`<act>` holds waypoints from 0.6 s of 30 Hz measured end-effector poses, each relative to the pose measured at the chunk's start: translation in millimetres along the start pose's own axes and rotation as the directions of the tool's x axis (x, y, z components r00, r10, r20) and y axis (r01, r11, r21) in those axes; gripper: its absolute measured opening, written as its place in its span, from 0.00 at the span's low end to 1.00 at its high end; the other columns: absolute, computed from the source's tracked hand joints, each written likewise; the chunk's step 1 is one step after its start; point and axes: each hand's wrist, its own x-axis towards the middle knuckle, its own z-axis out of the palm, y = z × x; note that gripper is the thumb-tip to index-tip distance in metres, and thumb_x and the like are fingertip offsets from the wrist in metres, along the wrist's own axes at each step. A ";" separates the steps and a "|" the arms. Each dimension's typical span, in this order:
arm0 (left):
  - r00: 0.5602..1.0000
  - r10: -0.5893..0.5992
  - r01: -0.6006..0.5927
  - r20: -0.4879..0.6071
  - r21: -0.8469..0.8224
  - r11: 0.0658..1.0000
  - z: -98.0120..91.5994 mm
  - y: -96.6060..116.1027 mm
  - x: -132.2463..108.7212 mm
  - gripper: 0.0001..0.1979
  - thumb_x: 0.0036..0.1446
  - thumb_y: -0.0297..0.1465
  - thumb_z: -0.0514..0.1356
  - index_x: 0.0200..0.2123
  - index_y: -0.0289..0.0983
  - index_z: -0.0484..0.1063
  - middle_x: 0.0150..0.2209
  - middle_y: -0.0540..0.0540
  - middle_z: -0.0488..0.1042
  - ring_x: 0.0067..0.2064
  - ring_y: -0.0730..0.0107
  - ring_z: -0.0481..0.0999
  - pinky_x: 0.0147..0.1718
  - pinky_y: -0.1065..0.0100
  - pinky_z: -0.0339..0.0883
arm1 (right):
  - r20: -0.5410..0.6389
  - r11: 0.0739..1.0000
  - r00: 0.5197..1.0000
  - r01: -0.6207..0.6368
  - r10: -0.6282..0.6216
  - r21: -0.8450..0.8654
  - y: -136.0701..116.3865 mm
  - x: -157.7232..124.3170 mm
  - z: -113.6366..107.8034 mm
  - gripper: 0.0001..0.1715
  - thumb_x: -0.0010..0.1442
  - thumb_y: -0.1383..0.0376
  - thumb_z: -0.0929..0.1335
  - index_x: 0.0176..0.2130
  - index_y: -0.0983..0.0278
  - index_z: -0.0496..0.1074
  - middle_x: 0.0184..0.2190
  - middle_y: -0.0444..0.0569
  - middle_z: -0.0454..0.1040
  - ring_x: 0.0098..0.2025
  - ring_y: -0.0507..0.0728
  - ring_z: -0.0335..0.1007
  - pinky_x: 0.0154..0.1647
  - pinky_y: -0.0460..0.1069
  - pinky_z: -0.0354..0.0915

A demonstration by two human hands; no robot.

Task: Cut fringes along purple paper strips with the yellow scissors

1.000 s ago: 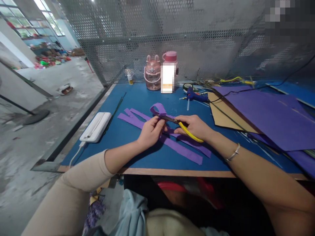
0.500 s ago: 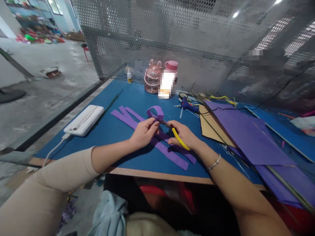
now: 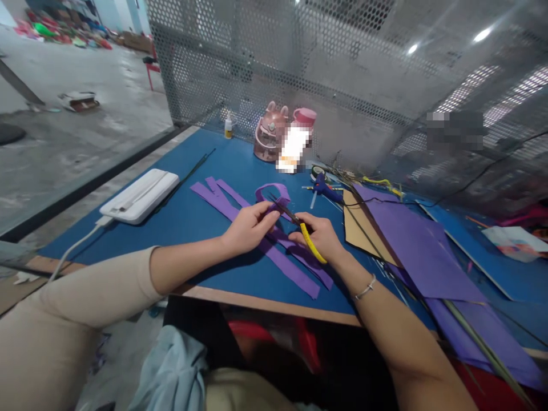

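The left fingers (image 3: 258, 213) pinch a curled purple strip (image 3: 282, 193) over the middle of the worktop (image 3: 197, 222); the right fingers (image 3: 306, 220) grasp scissors (image 3: 310, 240). Neat snips need the strip held steady, fingertips away from the blades (image 3: 288, 213).

Small bottle (image 3: 228, 128) and pink eared jug (image 3: 268, 136) near a perforated metal panel (image 3: 205, 80), beyond a white cabled device (image 3: 140, 195).

No lettering seems legible anywhere in view.
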 end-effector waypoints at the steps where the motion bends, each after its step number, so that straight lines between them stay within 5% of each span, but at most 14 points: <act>1: 1.000 -0.011 0.011 -0.008 -0.003 1.000 -0.2 0.6 0.3 0.14 0.63 0.37 0.52 0.29 0.36 0.67 0.22 0.53 0.67 0.24 0.77 0.64 0.25 0.74 0.57 | 0.000 1.000 1.000 -0.020 0.020 0.006 -0.6 0.0 -0.1 0.27 0.55 0.45 0.69 0.41 0.65 0.72 0.28 0.46 0.71 0.27 0.52 0.61 0.29 0.46 0.59; 9: 0.998 0.014 -0.018 -0.054 -0.076 0.997 -0.1 1.2 2.1 0.14 0.63 0.36 0.52 0.27 0.36 0.67 0.20 0.53 0.64 0.23 0.77 0.61 0.24 0.73 0.56 | 0.140 0.999 0.990 0.021 -0.016 -0.033 -4.2 -0.5 0.0 0.46 0.49 0.32 0.64 0.50 0.64 0.64 0.42 0.53 0.70 0.36 0.58 0.65 0.37 0.51 0.62; 18: 0.998 0.067 -0.067 -0.022 -0.002 0.998 -2.1 3.4 0.4 0.15 0.63 0.36 0.52 0.28 0.35 0.69 0.21 0.53 0.66 0.24 0.77 0.63 0.26 0.74 0.57 | 0.187 0.992 0.979 0.062 -0.082 0.109 -3.0 -0.8 -1.2 0.46 0.48 0.31 0.63 0.48 0.65 0.64 0.37 0.49 0.68 0.34 0.56 0.62 0.36 0.50 0.61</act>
